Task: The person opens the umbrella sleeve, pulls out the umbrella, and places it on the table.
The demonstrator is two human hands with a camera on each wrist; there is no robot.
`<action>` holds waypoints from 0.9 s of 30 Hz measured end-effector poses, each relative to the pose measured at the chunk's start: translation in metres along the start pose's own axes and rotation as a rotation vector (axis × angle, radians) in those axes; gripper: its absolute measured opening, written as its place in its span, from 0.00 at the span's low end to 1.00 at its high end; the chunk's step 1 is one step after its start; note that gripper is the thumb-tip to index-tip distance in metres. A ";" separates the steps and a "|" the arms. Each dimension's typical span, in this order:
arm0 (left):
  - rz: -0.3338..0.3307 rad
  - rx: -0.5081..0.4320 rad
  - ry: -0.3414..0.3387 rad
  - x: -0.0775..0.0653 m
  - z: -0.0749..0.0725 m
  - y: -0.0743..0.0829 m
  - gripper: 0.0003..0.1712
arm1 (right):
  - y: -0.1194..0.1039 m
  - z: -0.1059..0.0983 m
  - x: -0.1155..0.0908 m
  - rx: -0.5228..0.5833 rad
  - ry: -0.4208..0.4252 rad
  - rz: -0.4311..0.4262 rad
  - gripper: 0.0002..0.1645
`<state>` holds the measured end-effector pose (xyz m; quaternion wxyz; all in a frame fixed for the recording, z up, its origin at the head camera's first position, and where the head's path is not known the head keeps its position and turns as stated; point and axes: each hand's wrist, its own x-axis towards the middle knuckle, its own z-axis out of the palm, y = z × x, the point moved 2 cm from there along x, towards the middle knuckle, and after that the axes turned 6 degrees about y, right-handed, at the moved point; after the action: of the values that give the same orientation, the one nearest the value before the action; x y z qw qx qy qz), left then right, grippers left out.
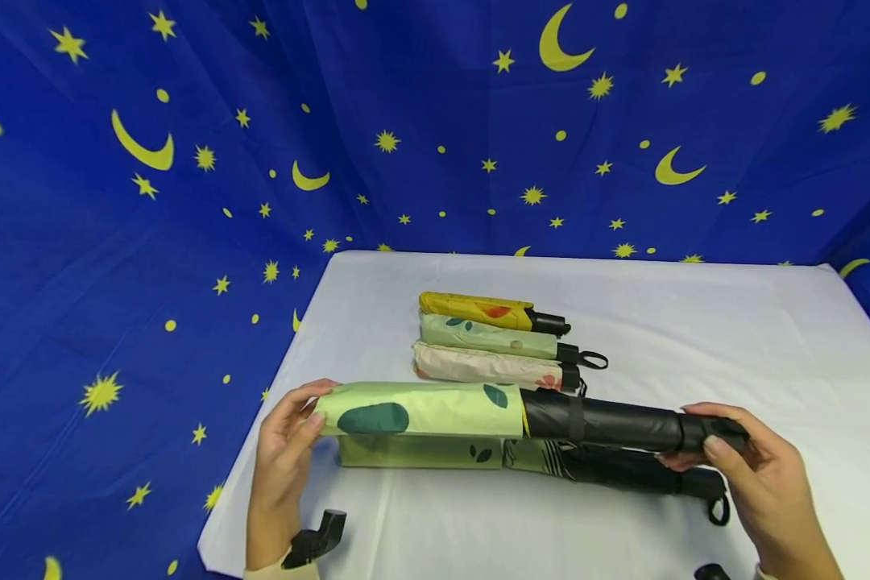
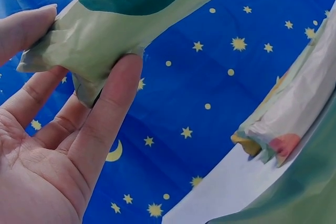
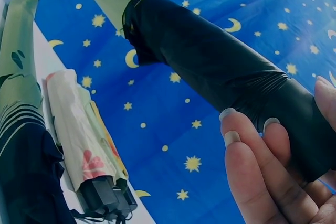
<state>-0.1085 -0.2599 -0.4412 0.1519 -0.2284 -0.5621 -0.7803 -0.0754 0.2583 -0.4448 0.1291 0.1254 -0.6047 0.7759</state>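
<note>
In the head view, a folded black umbrella [image 1: 616,420] is held level above the table, its left part inside a light green sleeve [image 1: 435,407] with dark green leaf prints. My left hand [image 1: 286,451] pinches the sleeve's closed left end between thumb and fingers; the cloth there is creased in the left wrist view. At the other end, my right hand [image 1: 761,475] grips the umbrella's handle end with thumb and fingers. Just below lies a second black umbrella [image 1: 623,471], also partly in a green sleeve [image 1: 420,453], with a wrist loop at its right end.
Behind the held umbrella, three folded umbrellas lie side by side on the white table [image 1: 732,322]: a yellow one [image 1: 471,308], a pale green one [image 1: 493,337] and a cream one [image 1: 486,364] with pink flowers. A blue star-and-moon cloth [image 1: 435,97] hangs behind and to the left.
</note>
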 end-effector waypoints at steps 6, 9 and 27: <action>-0.001 0.008 0.008 0.000 -0.001 0.001 0.20 | 0.002 -0.002 -0.001 0.014 0.009 0.000 0.20; -0.003 0.011 0.012 -0.001 -0.001 0.001 0.20 | 0.002 -0.003 -0.001 0.025 0.001 -0.007 0.20; -0.017 0.030 0.032 -0.002 -0.003 0.003 0.20 | 0.003 -0.007 -0.002 0.068 0.001 -0.026 0.21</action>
<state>-0.1059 -0.2637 -0.4411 0.1575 -0.2089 -0.5732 -0.7765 -0.0750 0.2642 -0.4494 0.1353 0.1373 -0.5763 0.7942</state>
